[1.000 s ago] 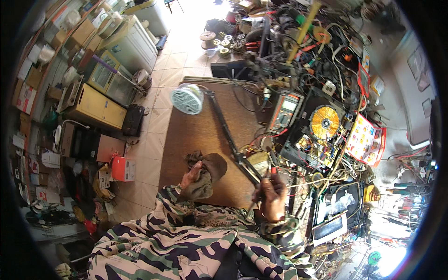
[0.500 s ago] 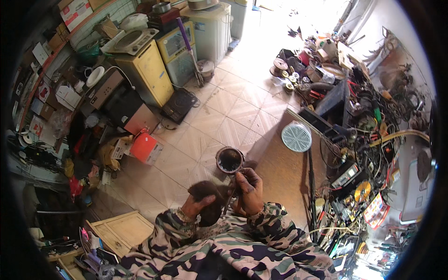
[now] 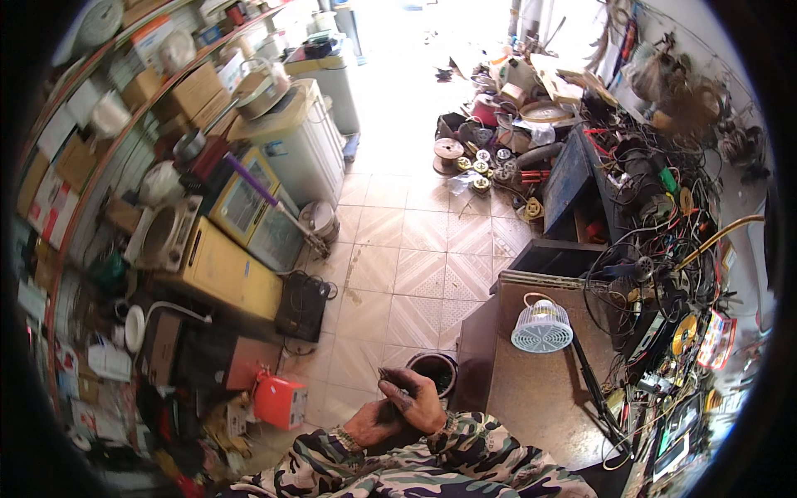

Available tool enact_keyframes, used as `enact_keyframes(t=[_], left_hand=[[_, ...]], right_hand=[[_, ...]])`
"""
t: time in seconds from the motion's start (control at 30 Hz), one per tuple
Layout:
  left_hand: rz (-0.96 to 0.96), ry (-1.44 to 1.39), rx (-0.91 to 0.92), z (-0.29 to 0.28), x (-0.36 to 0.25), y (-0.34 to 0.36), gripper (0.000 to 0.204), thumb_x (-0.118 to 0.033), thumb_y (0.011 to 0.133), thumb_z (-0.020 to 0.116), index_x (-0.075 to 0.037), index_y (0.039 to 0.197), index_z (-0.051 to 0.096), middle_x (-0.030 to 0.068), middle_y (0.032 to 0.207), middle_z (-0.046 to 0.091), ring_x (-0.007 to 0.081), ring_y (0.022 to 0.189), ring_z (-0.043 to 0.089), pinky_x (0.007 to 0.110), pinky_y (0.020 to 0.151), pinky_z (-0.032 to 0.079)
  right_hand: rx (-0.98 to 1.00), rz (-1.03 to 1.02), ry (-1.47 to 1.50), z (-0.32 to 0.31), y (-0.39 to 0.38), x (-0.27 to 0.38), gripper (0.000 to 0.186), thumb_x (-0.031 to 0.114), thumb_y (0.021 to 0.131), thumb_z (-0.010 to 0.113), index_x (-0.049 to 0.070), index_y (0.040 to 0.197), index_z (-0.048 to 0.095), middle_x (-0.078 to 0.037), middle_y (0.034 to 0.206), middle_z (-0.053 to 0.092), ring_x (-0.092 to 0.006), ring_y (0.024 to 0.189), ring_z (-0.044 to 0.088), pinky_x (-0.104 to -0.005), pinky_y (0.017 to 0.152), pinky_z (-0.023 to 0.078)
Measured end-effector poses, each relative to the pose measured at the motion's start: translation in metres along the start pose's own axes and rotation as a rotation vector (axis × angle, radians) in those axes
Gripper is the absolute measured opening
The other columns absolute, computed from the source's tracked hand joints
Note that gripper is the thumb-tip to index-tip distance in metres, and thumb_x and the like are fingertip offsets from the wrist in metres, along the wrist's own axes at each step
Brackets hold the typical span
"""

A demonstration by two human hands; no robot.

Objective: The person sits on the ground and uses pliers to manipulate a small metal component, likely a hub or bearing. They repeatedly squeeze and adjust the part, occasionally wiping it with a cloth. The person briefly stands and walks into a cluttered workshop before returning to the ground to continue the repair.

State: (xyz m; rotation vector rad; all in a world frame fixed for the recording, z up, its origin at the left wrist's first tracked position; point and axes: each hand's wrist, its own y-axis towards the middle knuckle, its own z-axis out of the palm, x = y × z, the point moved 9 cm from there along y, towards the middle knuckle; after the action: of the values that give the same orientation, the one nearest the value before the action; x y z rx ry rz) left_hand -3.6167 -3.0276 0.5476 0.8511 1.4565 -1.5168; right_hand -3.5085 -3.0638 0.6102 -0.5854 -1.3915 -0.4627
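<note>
The 2 hands are seen at the lower middle of the view, brought together over the tiled floor [image 3: 415,274] just left of the counter [image 3: 531,390]. The right hand [image 3: 415,398] is laid over the left hand [image 3: 374,423], and both are darkened with grime. The grip of the right hand is closed, fingers curled around a small dark object [image 3: 390,380] from which thin wire ends stick up; what the object is cannot be told. The grip of the left hand is largely hidden under the right, so how far it is open cannot be told. Both forearms are covered by camouflage sleeves [image 3: 432,461] entering from the lower edge.

Just beyond the hands, a dark round pot [image 3: 433,369] stands on the floor, touching or nearly touching the left edge of the counter. A small white fan [image 3: 541,326] is set near the counter's far left corner, and the brown surface in front of it is bare as far as the near edge. The right side of the counter is crowded with tangled wires and electronic parts [image 3: 664,274].

To the left, a red box [image 3: 281,401], a black case [image 3: 302,305] and yellow appliances [image 3: 224,266] are lined along the floor's edge under loaded shelves [image 3: 108,133]. Between these and the counter, a strip of open tiles runs away toward the bright far end, where wire spools [image 3: 465,158] are scattered.
</note>
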Motion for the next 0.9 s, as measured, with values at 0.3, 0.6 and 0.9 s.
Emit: enact_keyframes(t=[0.3,0.6,0.9], left_hand=[[0.130,-0.317,-0.346,-0.214,-0.106,0.087,0.044,-0.018,0.098,0.063,0.002,0.136,0.050,0.0043,0.100,0.066,0.0137,0.091,0.064,0.032,0.083,0.055],[0.242,0.132,-0.287,-0.398,-0.245,0.235,0.056,-0.026,0.084,0.080,-0.003,0.129,0.057,0.0097,0.096,0.073,0.0138,0.087,0.068,0.030,0.077,0.055],[0.302,0.372,0.021,-0.498,-0.354,0.449,0.061,-0.045,0.078,0.081,-0.007,0.122,0.062,0.0150,0.100,0.073,0.0273,0.092,0.072,0.037,0.082,0.056]], right_hand=[[0.221,0.007,-0.579,0.036,0.166,0.018,0.101,0.052,0.076,0.080,-0.004,0.146,0.034,-0.032,0.128,0.052,-0.0472,0.120,0.053,-0.0477,0.101,0.044],[0.157,-0.081,-0.479,0.046,0.429,0.060,0.098,0.037,0.069,0.089,0.000,0.143,0.037,-0.024,0.133,0.052,-0.0392,0.120,0.056,-0.0424,0.102,0.047],[0.086,0.075,-0.271,-0.044,0.642,0.064,0.086,0.026,0.069,0.090,0.003,0.138,0.045,-0.016,0.122,0.063,-0.0262,0.113,0.062,-0.0368,0.097,0.049]])
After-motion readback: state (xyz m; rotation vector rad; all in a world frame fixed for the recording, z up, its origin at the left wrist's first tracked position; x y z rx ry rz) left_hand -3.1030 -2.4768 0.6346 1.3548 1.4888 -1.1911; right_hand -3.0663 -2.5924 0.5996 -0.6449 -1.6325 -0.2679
